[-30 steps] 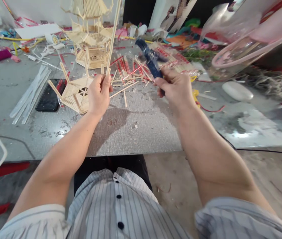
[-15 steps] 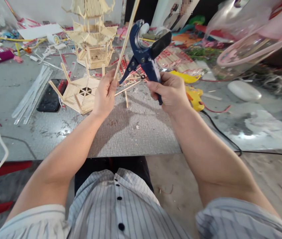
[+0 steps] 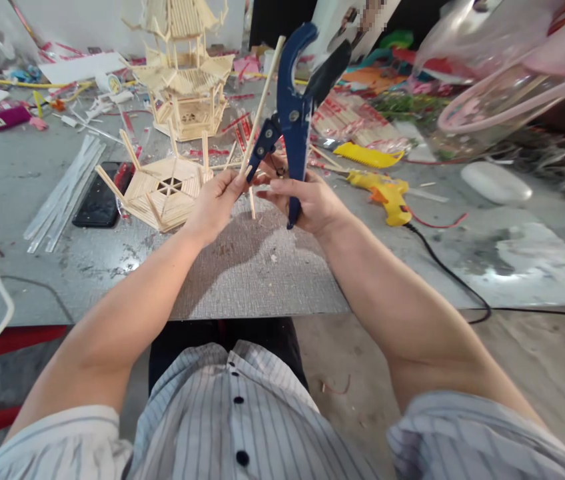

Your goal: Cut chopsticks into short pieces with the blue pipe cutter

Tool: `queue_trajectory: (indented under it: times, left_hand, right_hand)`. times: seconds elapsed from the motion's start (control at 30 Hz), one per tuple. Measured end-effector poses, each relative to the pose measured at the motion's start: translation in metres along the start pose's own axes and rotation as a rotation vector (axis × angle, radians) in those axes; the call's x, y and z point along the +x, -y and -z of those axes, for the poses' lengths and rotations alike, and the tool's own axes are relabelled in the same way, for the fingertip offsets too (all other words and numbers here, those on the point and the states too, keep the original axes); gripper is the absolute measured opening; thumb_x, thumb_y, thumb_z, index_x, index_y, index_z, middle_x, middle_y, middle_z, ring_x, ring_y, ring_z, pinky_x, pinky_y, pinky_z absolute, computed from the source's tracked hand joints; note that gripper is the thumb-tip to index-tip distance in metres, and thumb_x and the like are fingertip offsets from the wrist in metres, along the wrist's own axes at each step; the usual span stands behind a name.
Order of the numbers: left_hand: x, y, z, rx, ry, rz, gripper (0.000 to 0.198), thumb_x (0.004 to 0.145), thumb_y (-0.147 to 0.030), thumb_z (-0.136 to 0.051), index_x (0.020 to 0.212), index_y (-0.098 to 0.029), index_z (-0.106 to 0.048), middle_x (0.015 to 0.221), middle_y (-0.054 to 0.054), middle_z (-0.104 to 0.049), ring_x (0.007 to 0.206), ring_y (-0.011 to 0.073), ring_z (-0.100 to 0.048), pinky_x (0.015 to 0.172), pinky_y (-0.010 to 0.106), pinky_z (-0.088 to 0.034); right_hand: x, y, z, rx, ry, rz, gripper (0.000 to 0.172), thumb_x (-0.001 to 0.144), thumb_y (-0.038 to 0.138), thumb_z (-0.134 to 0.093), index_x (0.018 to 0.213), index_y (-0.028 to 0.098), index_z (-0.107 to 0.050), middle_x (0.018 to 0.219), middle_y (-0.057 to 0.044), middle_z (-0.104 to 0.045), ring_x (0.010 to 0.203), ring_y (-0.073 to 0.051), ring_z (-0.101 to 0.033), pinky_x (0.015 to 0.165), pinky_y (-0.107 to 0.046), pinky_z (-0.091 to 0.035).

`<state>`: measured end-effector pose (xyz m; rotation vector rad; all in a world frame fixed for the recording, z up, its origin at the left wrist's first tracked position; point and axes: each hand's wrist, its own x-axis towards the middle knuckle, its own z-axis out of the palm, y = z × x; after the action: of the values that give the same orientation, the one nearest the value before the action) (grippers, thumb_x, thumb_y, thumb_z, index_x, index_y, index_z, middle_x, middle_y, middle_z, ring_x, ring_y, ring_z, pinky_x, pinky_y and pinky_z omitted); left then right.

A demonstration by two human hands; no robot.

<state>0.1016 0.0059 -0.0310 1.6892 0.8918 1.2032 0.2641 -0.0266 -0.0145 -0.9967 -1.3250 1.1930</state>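
My left hand (image 3: 215,203) pinches the lower end of a long thin wooden stick (image 3: 263,103), which slants up and to the right. My right hand (image 3: 307,203) grips the handles of a blue cutter (image 3: 292,113), held upright with its jaws apart at the top. The stick runs just left of the cutter, close to its lower lever. Both hands meet above a grey textured mat (image 3: 257,267) on the table.
A flat hexagonal stick piece (image 3: 162,190) lies left of my hands, a tall stick pagoda (image 3: 185,73) behind it. A black phone (image 3: 97,200), a yellow glue gun (image 3: 385,193) with its cable, loose sticks and a clear plastic container (image 3: 492,87) surround the mat.
My right hand has raised the blue cutter upright and brought it left to the stick. My left hand has moved slightly right and lower with the stick. The cutter's jaws now stand apart.
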Motion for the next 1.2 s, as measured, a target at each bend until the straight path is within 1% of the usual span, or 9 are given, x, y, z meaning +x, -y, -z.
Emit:
queue_trajectory:
  times: [0.1,0.27,0.33,0.43,0.53,0.63,0.8,1.03,1.2]
  left_hand:
    - [-0.002,0.004,-0.005,-0.067,0.063,0.046,0.029,0.084,-0.041,-0.054,0.065,-0.019,-0.055,0.061,-0.001,-0.054,0.063,0.0112,-0.053,0.061,0.025,-0.043]
    - [-0.009,0.001,-0.018,-0.28,0.242,0.16,0.03,0.083,-0.042,-0.056,0.068,-0.017,-0.052,0.068,0.001,-0.057,0.068,0.0111,-0.059,0.069,0.027,-0.048]
    - [-0.01,-0.002,-0.02,-0.33,0.251,0.205,0.029,0.084,-0.042,-0.054,0.07,-0.017,-0.051,0.07,0.0,-0.058,0.07,0.0107,-0.06,0.073,0.028,-0.049]
    - [-0.008,-0.004,-0.016,-0.316,0.204,0.247,0.027,0.086,-0.04,-0.051,0.074,-0.017,-0.053,0.073,0.001,-0.061,0.072,0.0102,-0.06,0.072,0.027,-0.049]
    - [-0.005,-0.009,-0.009,-0.241,0.158,0.306,0.025,0.088,-0.034,-0.049,0.073,-0.016,-0.053,0.071,0.001,-0.062,0.064,0.0079,-0.058,0.061,0.021,-0.047]
    - [-0.005,-0.017,-0.006,-0.171,0.195,0.412,0.024,0.089,-0.027,-0.048,0.069,-0.015,-0.051,0.062,-0.001,-0.058,0.049,0.0047,-0.051,0.05,0.018,-0.042]
    - [-0.008,-0.027,-0.007,-0.15,0.294,0.527,0.021,0.089,-0.027,-0.05,0.073,-0.014,-0.054,0.05,-0.004,-0.054,0.036,0.0033,-0.045,0.04,0.016,-0.034]
    - [-0.007,-0.026,-0.003,-0.264,0.368,0.63,0.023,0.089,-0.031,-0.05,0.082,-0.012,-0.059,0.067,0.004,-0.067,0.04,0.0056,-0.053,0.041,0.018,-0.04]
    - [-0.006,-0.022,0.0,-0.222,0.423,0.646,0.026,0.088,-0.036,-0.051,0.075,-0.013,-0.056,0.058,0.003,-0.065,0.036,0.0062,-0.051,0.038,0.018,-0.036]
  right_hand:
    - [0.0,-0.009,0.004,0.047,0.008,0.038,0.026,0.06,0.033,-0.067,0.084,0.023,-0.06,0.09,-0.001,-0.064,0.088,-0.018,-0.06,0.078,-0.033,-0.05]
    - [0.001,-0.019,0.0,0.092,-0.027,-0.003,0.027,0.061,0.039,-0.07,0.078,0.022,-0.058,0.075,-0.001,-0.062,0.072,-0.016,-0.06,0.068,-0.032,-0.05]
    - [0.002,-0.02,-0.003,0.118,-0.066,-0.013,0.03,0.06,0.042,-0.072,0.078,0.022,-0.057,0.072,0.0,-0.061,0.068,-0.016,-0.06,0.065,-0.031,-0.05]
    - [0.003,-0.02,-0.006,0.136,-0.18,0.02,0.035,0.06,0.046,-0.073,0.078,0.022,-0.055,0.072,0.001,-0.061,0.069,-0.015,-0.061,0.063,-0.03,-0.051]
    - [0.004,-0.021,-0.002,0.108,-0.254,0.068,0.037,0.06,0.046,-0.074,0.077,0.022,-0.052,0.076,0.001,-0.062,0.066,-0.013,-0.061,0.059,-0.028,-0.051]
    - [0.006,-0.024,0.003,0.041,-0.28,0.108,0.037,0.061,0.045,-0.075,0.075,0.022,-0.05,0.075,0.001,-0.062,0.056,-0.01,-0.057,0.053,-0.026,-0.049]
    - [0.004,-0.028,-0.001,-0.054,-0.213,0.142,0.034,0.059,0.039,-0.078,0.074,0.021,-0.054,0.068,0.002,-0.059,0.057,-0.011,-0.056,0.057,-0.03,-0.051]
    - [0.001,-0.026,-0.002,-0.067,-0.226,0.096,0.035,0.056,0.037,-0.079,0.073,0.021,-0.053,0.068,0.003,-0.059,0.061,-0.012,-0.058,0.065,-0.034,-0.054]
    - [0.0,-0.027,-0.002,-0.101,-0.114,0.086,0.035,0.057,0.04,-0.078,0.071,0.021,-0.052,0.063,0.002,-0.055,0.057,-0.012,-0.056,0.061,-0.034,-0.052]
